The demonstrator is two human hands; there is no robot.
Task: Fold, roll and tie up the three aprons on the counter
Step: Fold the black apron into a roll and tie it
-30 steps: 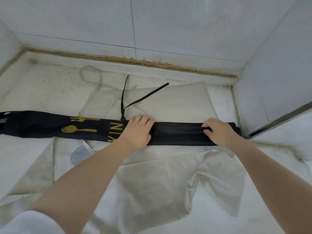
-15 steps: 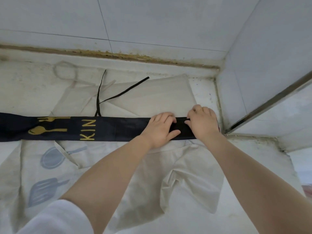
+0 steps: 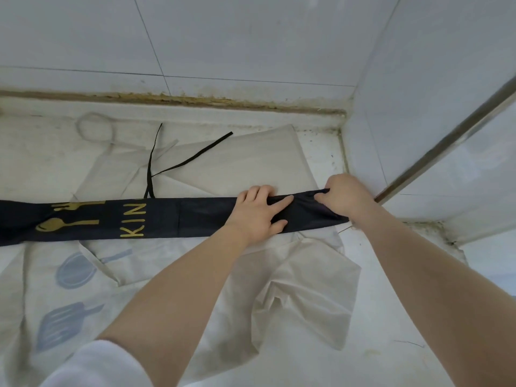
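Right grip (image 3: 342, 197) bunching the black apron's (image 3: 178, 216) right end, left (image 3: 259, 213) flat; strip long axis left-right.

matt black cloth apron (image 3: 195, 216), glossy wall tiles (image 3: 251, 37)

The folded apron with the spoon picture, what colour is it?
The folded apron is dark navy, nearly black, with gold spoon, fork and letters; the head view shows it.

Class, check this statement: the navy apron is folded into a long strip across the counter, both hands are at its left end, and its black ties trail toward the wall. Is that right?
Not quite. In the head view the left hand and right hand are at the right end of the navy apron, by the corner. It is a long strip, and its black ties trail toward the wall.
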